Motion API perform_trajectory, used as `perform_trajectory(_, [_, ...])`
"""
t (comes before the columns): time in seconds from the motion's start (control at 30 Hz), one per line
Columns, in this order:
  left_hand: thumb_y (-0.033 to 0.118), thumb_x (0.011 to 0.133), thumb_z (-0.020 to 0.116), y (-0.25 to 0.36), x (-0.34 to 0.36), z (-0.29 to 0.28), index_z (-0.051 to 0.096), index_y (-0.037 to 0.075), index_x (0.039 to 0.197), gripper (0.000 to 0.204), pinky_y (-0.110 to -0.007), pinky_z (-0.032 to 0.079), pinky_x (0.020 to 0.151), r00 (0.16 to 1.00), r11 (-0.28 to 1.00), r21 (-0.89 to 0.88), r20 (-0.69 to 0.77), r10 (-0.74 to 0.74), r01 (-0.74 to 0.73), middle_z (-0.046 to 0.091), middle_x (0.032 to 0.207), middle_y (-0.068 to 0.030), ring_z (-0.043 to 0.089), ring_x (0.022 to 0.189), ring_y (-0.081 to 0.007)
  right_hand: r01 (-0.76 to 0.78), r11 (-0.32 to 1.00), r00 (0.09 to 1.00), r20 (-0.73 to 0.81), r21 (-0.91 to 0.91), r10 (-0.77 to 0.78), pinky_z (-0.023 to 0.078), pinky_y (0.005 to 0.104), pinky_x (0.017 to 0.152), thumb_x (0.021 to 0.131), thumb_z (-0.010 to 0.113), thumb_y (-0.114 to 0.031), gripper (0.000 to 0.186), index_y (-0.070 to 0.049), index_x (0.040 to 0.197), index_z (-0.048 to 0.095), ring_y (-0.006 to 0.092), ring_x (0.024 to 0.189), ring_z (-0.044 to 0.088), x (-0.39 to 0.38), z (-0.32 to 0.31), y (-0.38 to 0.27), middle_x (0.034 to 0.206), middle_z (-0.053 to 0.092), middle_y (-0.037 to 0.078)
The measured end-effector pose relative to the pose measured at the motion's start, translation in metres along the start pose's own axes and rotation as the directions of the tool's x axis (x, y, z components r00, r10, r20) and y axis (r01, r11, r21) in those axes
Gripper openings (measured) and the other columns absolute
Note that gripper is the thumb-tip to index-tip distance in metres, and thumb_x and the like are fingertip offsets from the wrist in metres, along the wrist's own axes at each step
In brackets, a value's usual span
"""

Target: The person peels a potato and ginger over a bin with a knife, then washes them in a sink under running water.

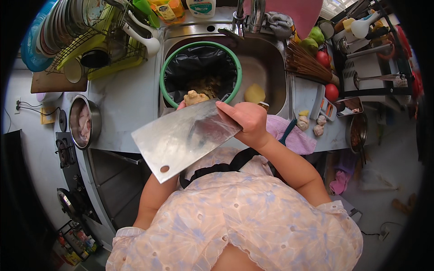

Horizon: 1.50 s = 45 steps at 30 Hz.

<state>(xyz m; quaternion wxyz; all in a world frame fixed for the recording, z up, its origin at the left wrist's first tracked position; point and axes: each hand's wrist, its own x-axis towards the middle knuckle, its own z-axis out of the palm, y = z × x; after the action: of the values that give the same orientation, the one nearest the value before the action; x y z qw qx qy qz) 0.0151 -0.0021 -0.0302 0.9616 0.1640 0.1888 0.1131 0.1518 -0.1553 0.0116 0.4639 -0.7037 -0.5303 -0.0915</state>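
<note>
My right hand is closed round a wide metal cleaver, whose handle the fingers hide. The blade lies slantwise in front of my body, its corner with the round hole toward the lower left. Just beyond its far edge a knobbly piece of ginger shows, gripped by my left hand. Most of that hand is behind the blade; only a bit of finger is visible. Under the ginger is a green-rimmed bin lined with a black bag, with brownish peelings inside.
The bin stands in the metal sink, beside a peeled potato. At right lie a pink cloth, garlic bulbs and a tomato. Leftward are a metal bowl of pale meat and a dish rack.
</note>
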Motion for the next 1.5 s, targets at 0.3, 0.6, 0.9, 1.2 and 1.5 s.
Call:
perform_trajectory(0.3, [0.016,0.093,0.049,0.007,-0.004,0.022,0.045,0.003,0.128,0.038,-0.032,0.050,0.089,0.995,0.950,0.298,-0.032,-0.090,0.096,0.055,0.118,-0.0140,0.058,0.105,-0.0241,0.026,0.999,0.999,0.030,0.018,-0.027,0.039,0.0337,0.046,0.067,0.070,-0.007,0.030,-0.009,0.097,0.066,0.0224,0.051,0.053,-0.001,0.000,0.001,0.057,0.051,0.005])
perform_trajectory(0.6, [0.008,0.087,0.056,0.010,-0.007,0.008,0.050,0.000,0.120,0.035,-0.033,0.048,0.079,0.995,0.977,0.202,0.068,-0.078,0.063,0.059,0.110,-0.0154,0.058,0.095,-0.0262,-0.072,0.997,0.997,0.016,0.035,0.072,0.044,0.0344,0.050,0.071,0.067,-0.006,0.017,-0.009,0.088,0.067,0.0262,0.058,0.060,-0.005,0.006,0.039,0.065,0.061,0.009])
perform_trajectory(0.9, [0.005,0.087,0.056,0.021,0.001,0.051,0.040,0.003,0.130,0.046,-0.048,0.046,0.095,0.999,0.931,0.364,0.003,-0.043,0.039,0.051,0.123,-0.0155,0.053,0.112,-0.0346,-0.260,0.963,0.966,-0.023,-0.068,0.259,0.045,0.0352,0.052,0.073,0.066,-0.007,0.016,-0.010,0.089,0.069,0.0295,0.060,0.060,-0.015,0.003,0.060,0.070,0.062,0.013])
perform_trajectory(1.2, [0.024,0.090,0.056,0.003,0.008,0.021,0.040,0.005,0.131,0.048,-0.033,0.047,0.094,0.993,0.941,0.336,-0.091,0.071,-0.037,0.053,0.120,-0.0121,0.056,0.106,-0.0197,-0.021,0.998,1.000,0.016,0.051,0.020,0.037,0.0323,0.043,0.070,0.071,-0.006,0.024,-0.007,0.094,0.068,0.0232,0.046,0.051,-0.001,0.002,0.007,0.055,0.051,0.008])
perform_trajectory(1.5, [0.022,0.091,0.051,0.007,-0.001,0.028,0.044,0.002,0.127,0.042,-0.034,0.049,0.090,1.000,0.945,0.327,-0.026,0.015,-0.006,0.053,0.121,-0.0127,0.057,0.107,-0.0213,-0.034,0.999,0.999,-0.010,0.034,0.035,0.042,0.0345,0.048,0.067,0.069,-0.004,0.026,-0.008,0.093,0.067,0.0244,0.053,0.056,-0.007,0.013,0.017,0.059,0.055,0.007])
